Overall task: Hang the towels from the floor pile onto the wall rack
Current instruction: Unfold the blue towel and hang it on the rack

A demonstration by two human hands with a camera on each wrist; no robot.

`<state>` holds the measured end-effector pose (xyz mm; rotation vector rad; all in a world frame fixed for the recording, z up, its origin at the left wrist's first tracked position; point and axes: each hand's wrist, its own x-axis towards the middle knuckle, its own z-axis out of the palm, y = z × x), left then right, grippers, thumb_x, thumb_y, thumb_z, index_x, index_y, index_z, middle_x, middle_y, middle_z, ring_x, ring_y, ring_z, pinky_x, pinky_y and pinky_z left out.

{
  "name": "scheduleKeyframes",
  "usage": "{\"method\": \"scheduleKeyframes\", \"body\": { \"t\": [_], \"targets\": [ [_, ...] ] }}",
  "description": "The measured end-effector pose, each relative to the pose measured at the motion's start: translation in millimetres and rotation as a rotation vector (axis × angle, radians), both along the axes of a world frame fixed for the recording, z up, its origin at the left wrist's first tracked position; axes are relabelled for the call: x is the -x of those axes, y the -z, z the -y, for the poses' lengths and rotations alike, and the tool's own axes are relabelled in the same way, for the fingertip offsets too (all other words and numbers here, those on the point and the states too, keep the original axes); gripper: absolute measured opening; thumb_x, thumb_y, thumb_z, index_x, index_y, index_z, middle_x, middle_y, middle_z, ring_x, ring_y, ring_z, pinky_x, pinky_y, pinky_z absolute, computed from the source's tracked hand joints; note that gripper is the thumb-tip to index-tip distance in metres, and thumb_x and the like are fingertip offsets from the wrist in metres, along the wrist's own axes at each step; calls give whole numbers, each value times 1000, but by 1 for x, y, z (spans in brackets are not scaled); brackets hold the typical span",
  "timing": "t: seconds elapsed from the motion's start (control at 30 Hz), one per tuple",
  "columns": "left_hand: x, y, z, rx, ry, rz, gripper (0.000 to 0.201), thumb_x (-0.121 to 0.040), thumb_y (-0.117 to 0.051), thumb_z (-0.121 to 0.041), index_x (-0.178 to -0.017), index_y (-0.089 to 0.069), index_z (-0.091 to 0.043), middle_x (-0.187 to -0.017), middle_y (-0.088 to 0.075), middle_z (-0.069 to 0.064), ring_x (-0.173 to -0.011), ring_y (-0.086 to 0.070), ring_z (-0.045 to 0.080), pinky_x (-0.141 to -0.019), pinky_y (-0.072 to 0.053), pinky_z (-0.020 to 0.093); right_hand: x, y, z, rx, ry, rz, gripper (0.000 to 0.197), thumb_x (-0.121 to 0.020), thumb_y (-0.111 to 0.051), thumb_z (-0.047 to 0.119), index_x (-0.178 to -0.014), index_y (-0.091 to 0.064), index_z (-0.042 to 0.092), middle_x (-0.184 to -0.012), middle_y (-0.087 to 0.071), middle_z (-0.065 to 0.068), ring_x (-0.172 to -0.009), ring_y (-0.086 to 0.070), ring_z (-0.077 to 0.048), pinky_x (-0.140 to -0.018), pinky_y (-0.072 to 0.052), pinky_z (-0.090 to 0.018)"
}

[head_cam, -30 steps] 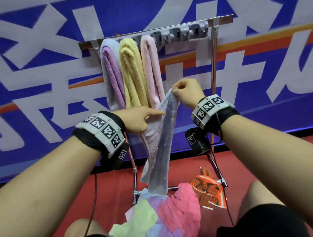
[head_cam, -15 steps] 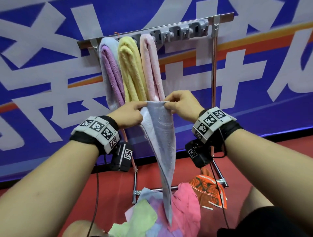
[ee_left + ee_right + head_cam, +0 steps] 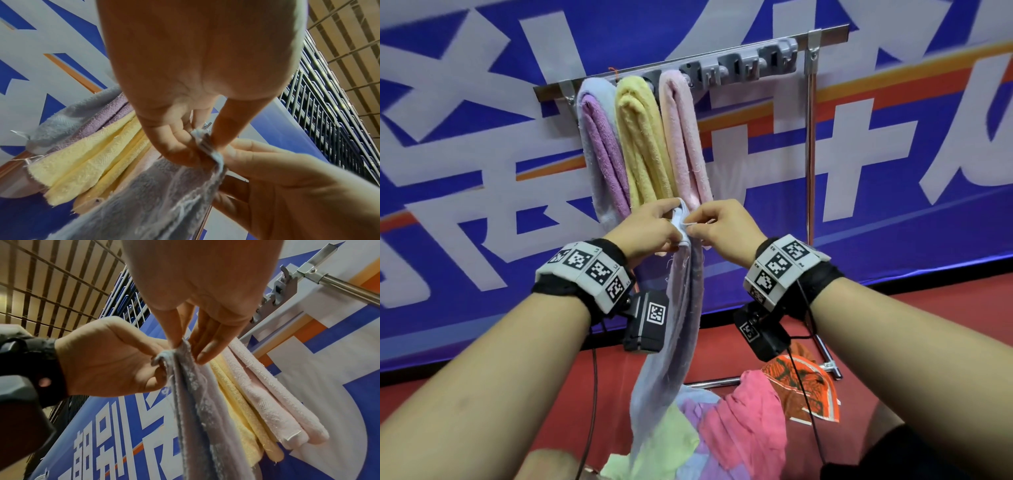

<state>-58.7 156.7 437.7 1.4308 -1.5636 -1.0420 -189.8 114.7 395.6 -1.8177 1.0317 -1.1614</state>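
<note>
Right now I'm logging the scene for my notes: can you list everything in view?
Held towel: 1, pale blue-grey, top edge bunched between both hands, tail hanging to the floor pile.
Hung towels: 3 on the rack's left end; lilac-and-grey, yellow, pink, left to right.
Wall rack: 1, grey hooks on a metal rail, on a chrome stand.
Floor pile: several cloths, green, lilac, hot pink; an orange patterned cloth beside them, on red floor.
Banner: 1, blue, white, orange, behind the rack.
Left hand: pinches the towel's edge.
Right hand: pinches the same edge.
</note>
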Motion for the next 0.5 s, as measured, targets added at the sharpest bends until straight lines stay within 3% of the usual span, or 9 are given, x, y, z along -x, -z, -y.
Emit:
{"method": "scheduleKeyframes", "body": {
  "t": [0.07,0.2,0.33,0.43,0.5],
  "targets": [
    [2,-1,0,11,15,-3,35,-63,-53,13,-84,-55,-15,-91,-47,13,-83,-46,28,-77,-39,43,-1,-1,-2,4,18,18,8,-81,-67,5,-83,-72,11,-64,-60,10,-62,-54,-2,-70,-50,-25],
    [0,1,5,40,23,-6,49,-79,-43,26,-86,-56,-21,-88,-53,4,-77,-57,18,-66,-54,26,-2,-1,-2,22,61,24,11,-80,-67,7,-76,-68,17,-66,-60,10,-64,-55,-5,-69,-48,-25],
    [0,4,7,54,32,1,40,-80,-43,26,-91,-57,-11,-82,-64,0,-81,-54,19,-70,-49,24,-3,-1,-2,25,73,54,22,-81,-67,6,-66,-64,23,-65,-60,12,-64,-56,-2,-65,-45,-20],
    [4,6,7,70,-4,-50,47,-84,-43,25,-80,-53,-20,-60,-67,-14,-62,-61,3,-60,-48,13,-2,0,-1,23,112,107,13,-81,-66,3,-73,-70,14,-67,-60,15,-64,-55,2,-59,-41,-5],
    [8,8,6,78,-39,-78,45,-85,-44,23,-79,-51,-22,-65,-67,-11,-61,-60,2,-50,-45,9,-2,2,2,7,135,154,8,-81,-66,2,-82,-72,7,-67,-60,12,-63,-54,1,-58,-41,-4]
  ]
}}
